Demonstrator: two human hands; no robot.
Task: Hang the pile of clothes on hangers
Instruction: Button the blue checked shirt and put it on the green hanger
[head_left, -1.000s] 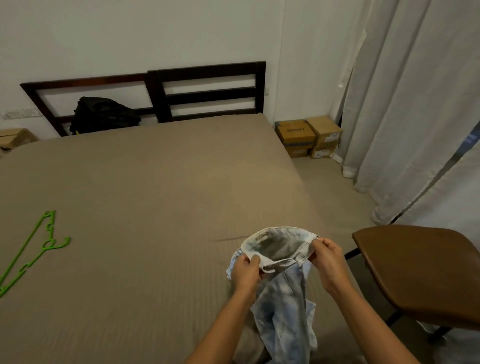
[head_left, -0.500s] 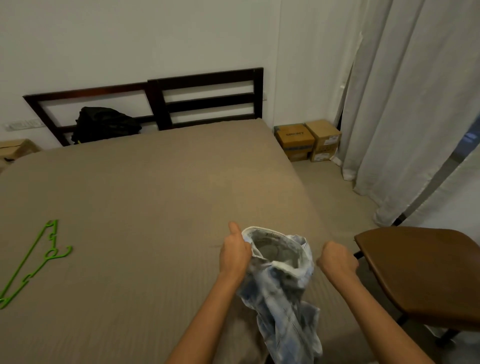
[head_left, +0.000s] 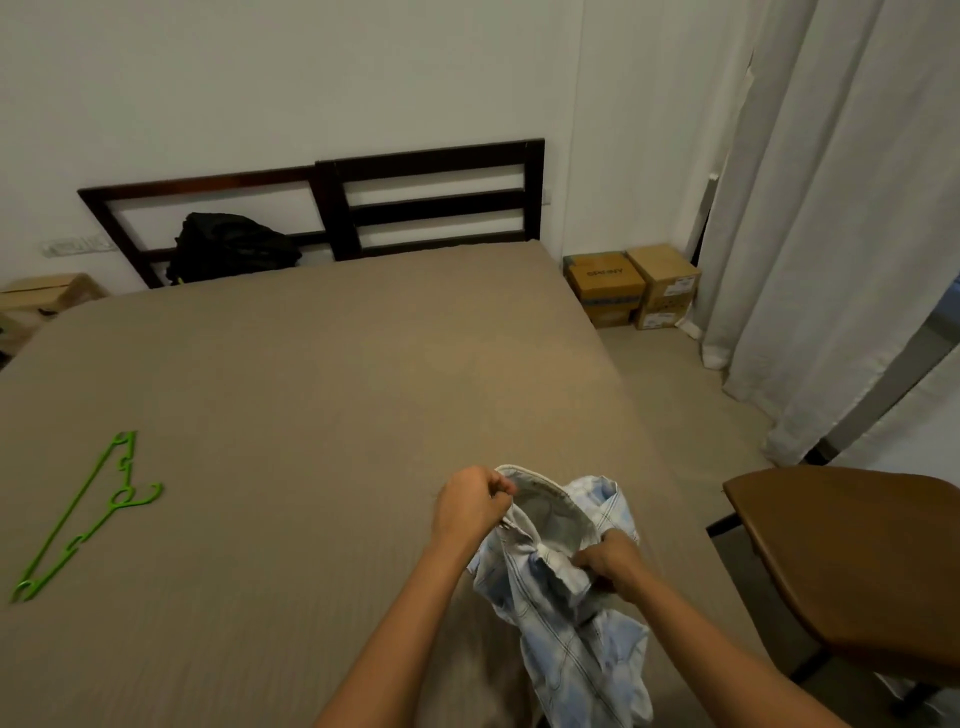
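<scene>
My left hand (head_left: 470, 506) pinches the waistband of the pale jeans (head_left: 561, 587); my right hand (head_left: 610, 569) grips the near side. They hang above the bed's (head_left: 311, 389) near edge. A green hanger (head_left: 83, 517) lies far left.

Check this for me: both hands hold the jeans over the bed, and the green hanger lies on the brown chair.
Not quite. The hanger lies on the bed, far to the left, not on the chair. The head view shows it. The rest stands: the left hand and right hand both hold the jeans over the bed.
</scene>
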